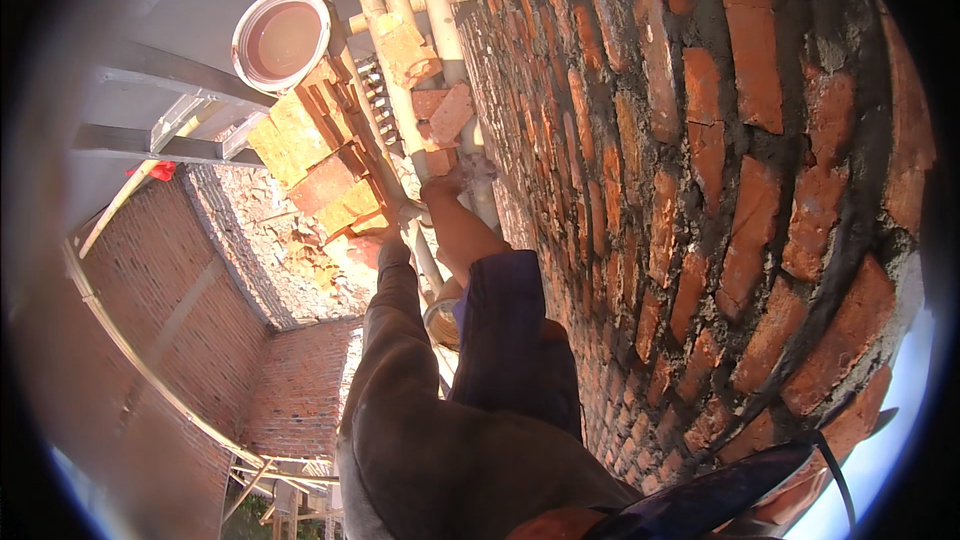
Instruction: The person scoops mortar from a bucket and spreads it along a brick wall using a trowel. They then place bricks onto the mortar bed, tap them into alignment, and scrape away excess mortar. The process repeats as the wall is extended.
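Observation:
My left arm, in a grey-brown sleeve, stretches down to a stack of orange bricks (325,185). At its end my left hand (391,238) is at the lower end of the stack, against a brick (352,250) in bright glare. Its fingers blend into the bricks, so I cannot make out a grip. My right hand is not in view. Close by, my bare leg (465,230) comes out of dark blue shorts, with the foot near several loose bricks (445,115) on the bamboo poles (398,90).
A tall brick wall (660,210) with rough grey mortar fills the right side. A round bucket (283,40) of brownish liquid stands beyond the stack. Metal beams (150,143) lie at the left. Far below are rubble (260,210) and another brick wall (165,280).

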Action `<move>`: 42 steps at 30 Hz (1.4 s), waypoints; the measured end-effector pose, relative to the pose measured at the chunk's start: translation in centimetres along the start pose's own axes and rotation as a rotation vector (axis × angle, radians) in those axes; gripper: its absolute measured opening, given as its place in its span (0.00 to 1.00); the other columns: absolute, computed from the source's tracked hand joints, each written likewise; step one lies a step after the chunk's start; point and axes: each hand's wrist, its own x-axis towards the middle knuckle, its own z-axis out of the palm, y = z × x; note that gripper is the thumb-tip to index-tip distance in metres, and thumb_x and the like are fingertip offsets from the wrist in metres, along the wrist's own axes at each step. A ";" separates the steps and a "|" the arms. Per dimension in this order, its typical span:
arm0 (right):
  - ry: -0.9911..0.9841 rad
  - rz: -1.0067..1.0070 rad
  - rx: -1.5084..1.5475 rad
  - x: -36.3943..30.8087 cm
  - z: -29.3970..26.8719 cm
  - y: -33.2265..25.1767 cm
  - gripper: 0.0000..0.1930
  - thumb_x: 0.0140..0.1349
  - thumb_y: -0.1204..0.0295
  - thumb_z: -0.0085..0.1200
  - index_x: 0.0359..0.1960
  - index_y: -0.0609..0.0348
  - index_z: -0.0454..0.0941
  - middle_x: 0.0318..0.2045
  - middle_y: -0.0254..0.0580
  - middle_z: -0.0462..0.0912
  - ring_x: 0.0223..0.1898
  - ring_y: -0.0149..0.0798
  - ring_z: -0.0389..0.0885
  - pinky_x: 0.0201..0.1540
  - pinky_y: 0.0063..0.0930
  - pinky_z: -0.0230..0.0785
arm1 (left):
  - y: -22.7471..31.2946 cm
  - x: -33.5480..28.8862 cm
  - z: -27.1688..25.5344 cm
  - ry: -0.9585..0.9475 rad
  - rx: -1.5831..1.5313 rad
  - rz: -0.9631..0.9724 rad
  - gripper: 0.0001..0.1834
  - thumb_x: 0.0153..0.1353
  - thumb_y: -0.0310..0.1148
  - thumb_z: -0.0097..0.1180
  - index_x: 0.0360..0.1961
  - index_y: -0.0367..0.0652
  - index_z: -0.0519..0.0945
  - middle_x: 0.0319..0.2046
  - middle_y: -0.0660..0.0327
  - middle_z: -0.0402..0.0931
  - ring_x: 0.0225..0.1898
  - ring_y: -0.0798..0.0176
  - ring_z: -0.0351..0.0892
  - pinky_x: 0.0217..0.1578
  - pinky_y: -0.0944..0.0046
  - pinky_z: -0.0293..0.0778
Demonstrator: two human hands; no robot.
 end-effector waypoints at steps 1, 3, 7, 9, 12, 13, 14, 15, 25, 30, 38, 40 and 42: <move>-0.004 0.013 0.007 0.0 0.0 0.1 0.16 0.77 0.62 0.57 0.55 0.61 0.75 0.47 0.47 0.77 0.46 0.41 0.79 0.45 0.38 0.72 | -0.4 0.0 0.3 -0.046 -0.155 -0.049 0.54 0.61 0.78 0.52 0.63 0.33 0.79 0.58 0.40 0.74 0.62 0.40 0.71 0.56 0.38 0.77; -0.020 0.039 0.023 -0.4 0.2 0.1 0.16 0.77 0.62 0.57 0.56 0.61 0.75 0.48 0.48 0.78 0.48 0.42 0.80 0.46 0.40 0.73 | -1.5 -0.4 -0.1 -0.111 -0.371 -0.081 0.53 0.60 0.76 0.55 0.63 0.33 0.78 0.56 0.41 0.76 0.59 0.41 0.74 0.52 0.38 0.79; 0.075 -0.019 0.044 -3.5 1.3 -0.9 0.11 0.76 0.63 0.59 0.40 0.54 0.74 0.28 0.33 0.70 0.29 0.28 0.71 0.30 0.25 0.61 | -4.3 -2.8 -6.3 -0.203 -0.856 -0.084 0.50 0.59 0.71 0.62 0.62 0.33 0.77 0.50 0.43 0.80 0.55 0.42 0.80 0.45 0.39 0.83; 0.145 -0.104 0.009 -5.3 2.1 -1.7 0.12 0.76 0.64 0.59 0.34 0.51 0.73 0.22 0.28 0.69 0.21 0.23 0.68 0.23 0.19 0.56 | -5.5 -4.4 -11.9 -0.344 -1.219 -0.059 0.49 0.58 0.69 0.65 0.62 0.33 0.76 0.48 0.45 0.82 0.52 0.42 0.83 0.42 0.40 0.85; 0.073 -0.091 0.152 -7.0 3.0 -3.1 0.11 0.75 0.65 0.60 0.36 0.55 0.76 0.22 0.29 0.70 0.19 0.24 0.67 0.21 0.21 0.57 | -7.4 -6.6 -22.3 -0.939 -1.740 0.069 0.39 0.61 0.57 0.69 0.62 0.37 0.76 0.43 0.49 0.85 0.45 0.46 0.87 0.35 0.43 0.87; 0.065 -0.063 0.193 -7.5 3.3 -3.4 0.10 0.74 0.66 0.62 0.36 0.56 0.77 0.22 0.29 0.71 0.18 0.25 0.68 0.21 0.21 0.58 | -7.8 -7.0 -26.0 -1.215 -1.853 0.195 0.31 0.64 0.47 0.70 0.62 0.40 0.76 0.41 0.52 0.85 0.40 0.50 0.88 0.31 0.46 0.86; 0.052 -0.040 0.202 -7.6 3.5 -3.7 0.13 0.76 0.65 0.60 0.33 0.55 0.73 0.22 0.31 0.71 0.18 0.26 0.69 0.20 0.22 0.61 | -7.6 -7.4 -29.7 -1.377 -1.816 0.335 0.35 0.63 0.49 0.70 0.64 0.36 0.76 0.50 0.49 0.83 0.48 0.50 0.86 0.42 0.48 0.85; 0.039 -0.011 0.280 -8.1 3.6 -3.9 0.09 0.71 0.68 0.64 0.36 0.57 0.77 0.23 0.31 0.74 0.18 0.26 0.70 0.21 0.22 0.61 | -7.1 -7.8 -33.6 -1.550 -1.811 0.557 0.40 0.63 0.52 0.70 0.66 0.32 0.76 0.58 0.47 0.80 0.55 0.50 0.84 0.53 0.50 0.84; 0.044 -0.078 0.307 -10.5 4.5 -5.6 0.07 0.71 0.72 0.64 0.42 0.64 0.81 0.23 0.28 0.77 0.27 0.21 0.72 0.28 0.23 0.64 | 2.0 -21.7 -74.4 -0.134 -0.716 2.389 0.46 0.40 0.34 0.83 0.65 0.35 0.82 0.59 0.45 0.83 0.61 0.44 0.82 0.62 0.49 0.77; 0.084 0.037 0.323 -12.2 5.3 -5.0 0.10 0.70 0.70 0.65 0.37 0.64 0.79 0.24 0.32 0.79 0.26 0.26 0.75 0.28 0.27 0.68 | 9.7 -29.6 -82.4 0.136 -0.146 2.630 0.44 0.39 0.30 0.81 0.64 0.41 0.84 0.64 0.55 0.82 0.66 0.45 0.77 0.69 0.48 0.72; 0.286 0.102 0.305 -15.5 4.1 -3.1 0.09 0.71 0.71 0.65 0.38 0.62 0.79 0.26 0.29 0.78 0.27 0.24 0.73 0.29 0.26 0.67 | 17.9 -35.0 -83.9 0.112 0.367 2.882 0.46 0.39 0.27 0.84 0.66 0.46 0.84 0.64 0.55 0.82 0.63 0.44 0.78 0.67 0.49 0.74; 0.343 0.147 0.332 -16.4 3.7 -3.0 0.11 0.72 0.69 0.65 0.36 0.61 0.77 0.25 0.27 0.75 0.24 0.21 0.70 0.24 0.23 0.63 | 19.2 -34.9 -84.5 -0.036 0.392 2.833 0.44 0.39 0.26 0.84 0.65 0.45 0.85 0.64 0.54 0.82 0.64 0.45 0.78 0.67 0.50 0.74; 0.392 0.129 0.301 -17.0 3.6 -3.1 0.09 0.73 0.70 0.64 0.39 0.61 0.78 0.24 0.27 0.76 0.21 0.20 0.70 0.21 0.20 0.61 | 20.1 -34.5 -84.6 -0.044 0.427 2.775 0.44 0.38 0.26 0.84 0.63 0.44 0.86 0.63 0.53 0.83 0.64 0.46 0.79 0.67 0.50 0.74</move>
